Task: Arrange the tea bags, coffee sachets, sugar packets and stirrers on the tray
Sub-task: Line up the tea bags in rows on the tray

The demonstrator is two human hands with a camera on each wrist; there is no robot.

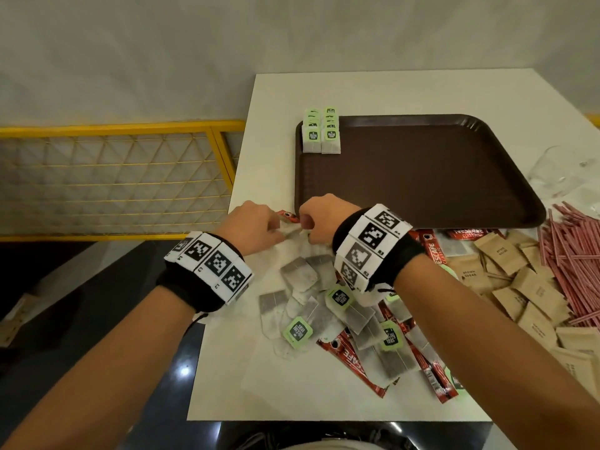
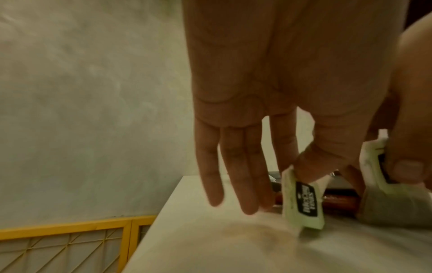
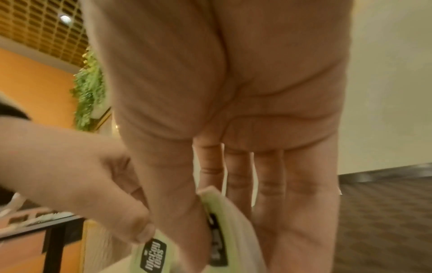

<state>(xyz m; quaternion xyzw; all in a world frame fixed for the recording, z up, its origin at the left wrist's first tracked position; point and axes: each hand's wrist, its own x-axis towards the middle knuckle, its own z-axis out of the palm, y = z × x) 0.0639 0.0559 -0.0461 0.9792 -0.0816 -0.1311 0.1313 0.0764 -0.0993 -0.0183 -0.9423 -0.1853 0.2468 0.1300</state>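
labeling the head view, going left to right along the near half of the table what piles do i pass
loose tea bags → red coffee sachets → brown sugar packets → pink stirrers

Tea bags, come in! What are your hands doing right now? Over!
Left hand pinches a tea bag tag. Right hand pinches another tag. Two tea bag rows already on the tray. Nothing blocking.
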